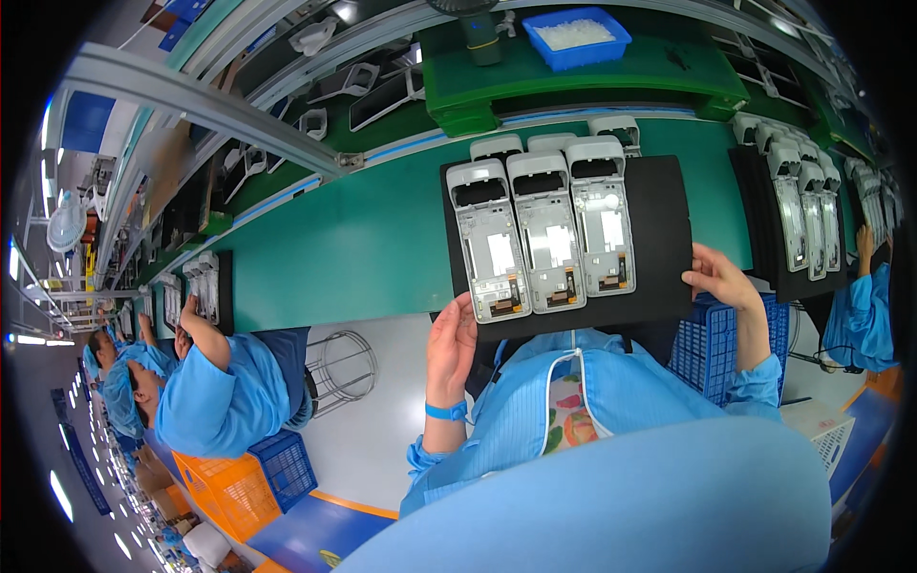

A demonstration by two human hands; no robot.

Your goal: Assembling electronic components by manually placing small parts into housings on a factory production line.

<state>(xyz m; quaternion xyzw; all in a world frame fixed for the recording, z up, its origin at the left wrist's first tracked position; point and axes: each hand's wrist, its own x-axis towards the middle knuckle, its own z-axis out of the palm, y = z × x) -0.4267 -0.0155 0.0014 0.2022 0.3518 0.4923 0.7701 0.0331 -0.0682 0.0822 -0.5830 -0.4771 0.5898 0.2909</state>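
Observation:
A black flat board (659, 229) lies at the near edge of the green bench, partly over it. Three white handheld-terminal housings (604, 224) rest on it side by side, their inner sides up, showing silvery plates and small dark-and-orange parts. Behind them, more white housings (497, 146) are partly hidden. My left hand (451, 346), with a blue wristband, is at the board's near left corner, fingers against its edge. On the opposite side, my right hand (723, 277) grips the board's right edge between thumb and fingers.
A green raised shelf (611, 91) stands at the back, bearing a blue tray (578, 40) of small white pieces. Further boards with white housings (802, 205) sit to the right. A co-worker (229, 392) works at left. Blue crates (702, 349) stand below the bench.

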